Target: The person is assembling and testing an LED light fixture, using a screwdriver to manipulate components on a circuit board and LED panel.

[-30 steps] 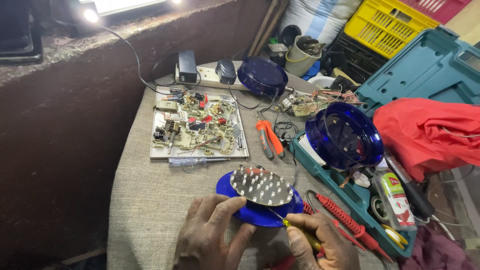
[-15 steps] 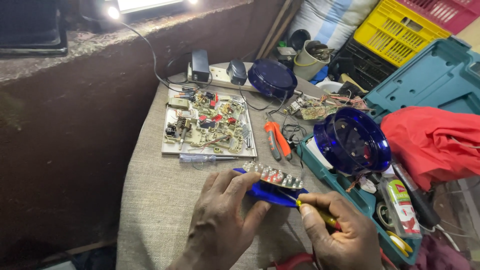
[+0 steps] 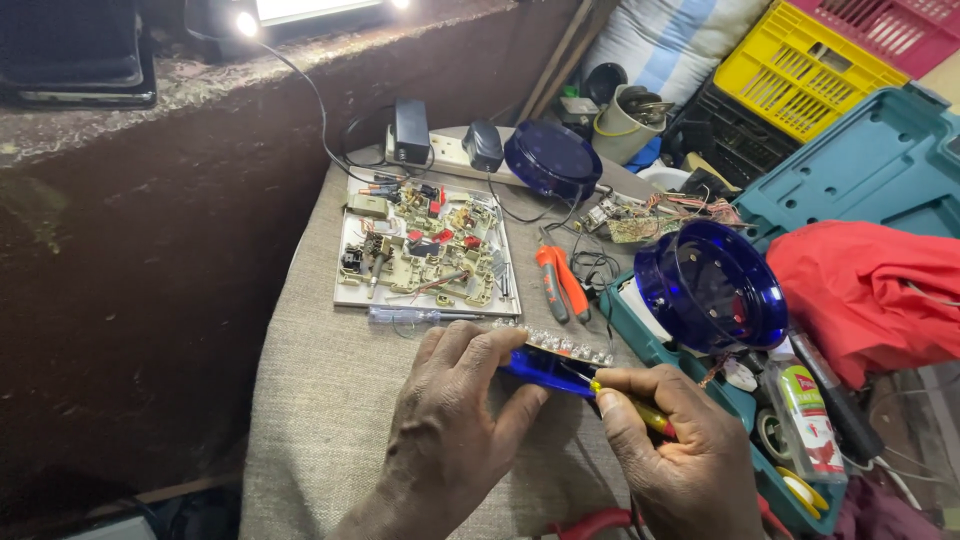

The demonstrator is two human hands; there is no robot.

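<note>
My left hand (image 3: 450, 425) grips a blue round lamp base (image 3: 535, 367) that carries a strip of small LEDs (image 3: 565, 345), tilted nearly edge-on above the cloth-covered table (image 3: 320, 400). My right hand (image 3: 685, 455) holds a yellow-handled screwdriver (image 3: 630, 405), its tip touching the blue base from the right.
A circuit board on a white tray (image 3: 425, 250) lies beyond my hands, with a clear-handled screwdriver (image 3: 405, 316) in front of it. Orange pliers (image 3: 558, 282), two blue lamp covers (image 3: 710, 285) (image 3: 550, 158), a power strip (image 3: 440, 150), a teal tool case (image 3: 860, 170) and red cloth (image 3: 880, 290) crowd the right.
The blue base has tipped from lying flat with its LED plate facing up to nearly edge-on. Both hands have moved up and closer around it, the screwdriver tip staying at it.
</note>
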